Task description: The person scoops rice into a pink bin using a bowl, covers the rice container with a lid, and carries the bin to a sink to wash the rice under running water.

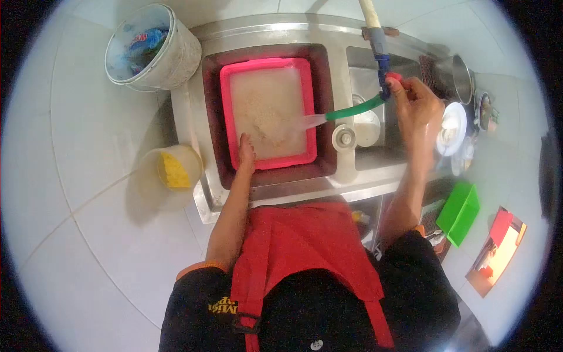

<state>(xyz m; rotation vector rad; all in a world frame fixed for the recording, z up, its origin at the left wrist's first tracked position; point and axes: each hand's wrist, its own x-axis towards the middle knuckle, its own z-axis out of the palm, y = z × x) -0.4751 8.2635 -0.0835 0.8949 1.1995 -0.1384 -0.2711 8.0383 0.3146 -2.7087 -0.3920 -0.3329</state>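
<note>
A pink basin [312, 88] stands in the left bowl of the steel sink, filled with cloudy water over pale grains. My left hand [246, 151] is at its front edge near the left corner, fingers partly in the basin; what it touches is unclear. My right hand [417, 105] pinches the red handle [393, 77] of the tap valve. From the valve a green hose [355, 109] reaches over the basin, and water streams from its end into the cloudy water.
A white bucket [186, 61] stands back left, a tub with yellow contents [175, 170] front left. In the right sink bowl is a white round container [368, 128]. Right are a steel pot [463, 79], a white plate [451, 129] and a green tray [460, 212].
</note>
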